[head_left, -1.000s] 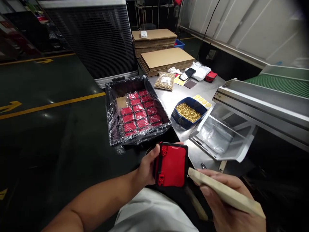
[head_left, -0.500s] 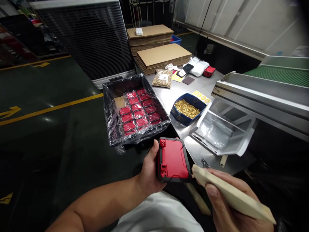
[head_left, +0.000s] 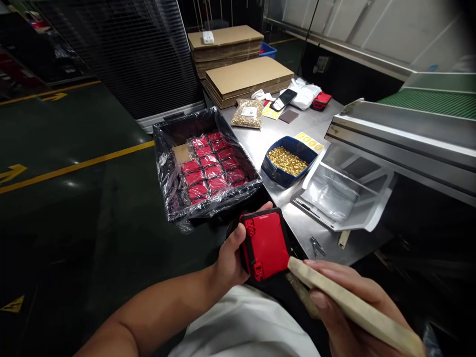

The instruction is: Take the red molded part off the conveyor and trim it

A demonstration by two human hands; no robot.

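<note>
My left hand (head_left: 233, 255) is closed around a small red case (head_left: 268, 243) with a black edge, thumb along its left side. The case is tilted, its red face turned up toward me. In my right hand (head_left: 357, 302) is a pale, flat wooden stick (head_left: 349, 297), gripped between thumb and fingers. The stick's far end meets or nearly meets the lower right edge of the case; whether they touch I cannot tell. Beyond my left hand stands a black crate (head_left: 169, 210) lined with clear plastic, holding rows of similar red cases (head_left: 213, 171).
On the metal table (head_left: 256, 144) are a blue bin (head_left: 277, 181) of small gold-coloured pieces, a clear tray (head_left: 375, 210) with plastic bags, and pliers (head_left: 317, 246). Farther back lie a bag of brass-coloured pieces (head_left: 247, 114), a phone (head_left: 283, 99) and stacked cardboard (head_left: 249, 77). A conveyor (head_left: 401, 144) borders the right.
The red case has turned and tilted in my left hand, and its top left fingers now show. My right hand has shifted slightly left with the stick. The view has moved a little.
</note>
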